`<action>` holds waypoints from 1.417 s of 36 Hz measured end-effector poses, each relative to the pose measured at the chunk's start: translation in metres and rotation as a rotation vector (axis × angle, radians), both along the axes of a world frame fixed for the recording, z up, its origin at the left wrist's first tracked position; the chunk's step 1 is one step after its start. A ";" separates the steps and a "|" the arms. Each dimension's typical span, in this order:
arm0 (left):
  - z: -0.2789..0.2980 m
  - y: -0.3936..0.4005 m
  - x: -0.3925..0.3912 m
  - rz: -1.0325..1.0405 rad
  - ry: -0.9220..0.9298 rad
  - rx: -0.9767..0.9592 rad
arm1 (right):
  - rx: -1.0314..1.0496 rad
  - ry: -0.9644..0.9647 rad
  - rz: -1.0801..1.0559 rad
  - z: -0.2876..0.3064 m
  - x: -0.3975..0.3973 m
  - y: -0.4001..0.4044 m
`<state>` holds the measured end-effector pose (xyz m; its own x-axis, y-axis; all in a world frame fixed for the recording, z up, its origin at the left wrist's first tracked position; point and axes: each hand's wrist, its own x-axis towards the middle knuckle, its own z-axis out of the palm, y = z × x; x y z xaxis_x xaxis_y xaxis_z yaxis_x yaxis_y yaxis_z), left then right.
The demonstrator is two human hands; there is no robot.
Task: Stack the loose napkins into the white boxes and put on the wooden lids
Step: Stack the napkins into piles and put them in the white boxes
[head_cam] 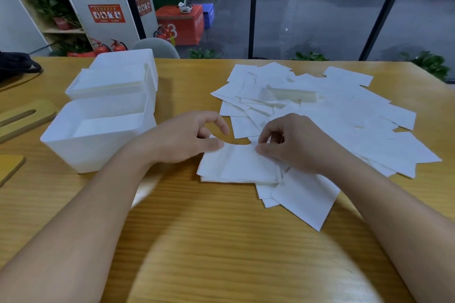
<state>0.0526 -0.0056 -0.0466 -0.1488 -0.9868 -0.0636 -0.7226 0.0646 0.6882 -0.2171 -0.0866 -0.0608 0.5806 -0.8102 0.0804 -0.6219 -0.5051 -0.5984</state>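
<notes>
A small stack of white napkins (240, 166) lies on the wooden table in front of me. My left hand (183, 139) pinches its upper left corner with thumb and fingers. My right hand (294, 142) pinches its upper right edge. Several loose napkins (332, 110) are spread over the right half of the table. On the left stand three white boxes: the nearest box (73, 149) holds some napkins, the middle box (108, 86) is filled close to its rim, and the far box (128, 58) stands behind it. Wooden lids (23, 118) lie at the left edge.
Another wooden lid (9, 167) sits at the near left. A dark bag (14, 64) rests at the far left corner. A grey chair back (155, 48) rises behind the table. Bare wood (221, 241) lies between my forearms.
</notes>
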 end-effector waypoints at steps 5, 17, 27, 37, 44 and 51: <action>0.003 -0.001 0.001 -0.019 0.095 -0.088 | -0.010 -0.063 -0.025 -0.001 0.002 -0.001; 0.003 0.000 0.005 0.001 0.010 0.062 | 0.110 -0.100 -0.023 0.005 -0.002 -0.005; 0.000 -0.001 0.004 0.023 -0.041 0.147 | 0.101 -0.015 -0.004 0.003 -0.001 -0.002; -0.002 -0.004 0.004 0.171 -0.138 -0.078 | -0.206 0.211 0.176 -0.008 0.016 0.004; -0.012 -0.007 -0.003 0.127 -0.118 -0.125 | -0.299 0.311 0.225 -0.018 0.027 0.004; -0.026 -0.013 -0.011 0.179 -0.050 -0.311 | -0.195 -0.144 0.225 -0.003 0.015 0.009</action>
<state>0.0418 -0.0187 -0.0728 0.0241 -0.9702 0.2409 -0.7738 0.1345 0.6190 -0.2020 -0.0776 -0.0637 0.7150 -0.6238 0.3158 -0.3975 -0.7342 -0.5503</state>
